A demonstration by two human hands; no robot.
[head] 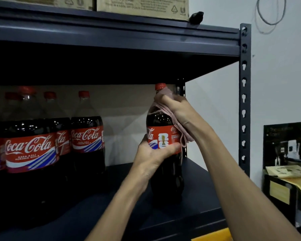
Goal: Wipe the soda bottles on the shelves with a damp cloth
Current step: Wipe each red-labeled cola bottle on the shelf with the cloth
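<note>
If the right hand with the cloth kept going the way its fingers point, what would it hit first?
The right hand presses a pink cloth against the neck of the red-capped dark cola bottle, so that neck comes first; behind it probably the pale back panel, though depth is unclear.

Bare left hand [152, 154], bare right hand [180, 111], long bare forearms [233, 171]

Red-capped cola bottle [163, 136] upright at three o'clock of the shelved bottles [30, 148]; cloth [163, 94], seemingly pink, draped over its shoulder
</note>
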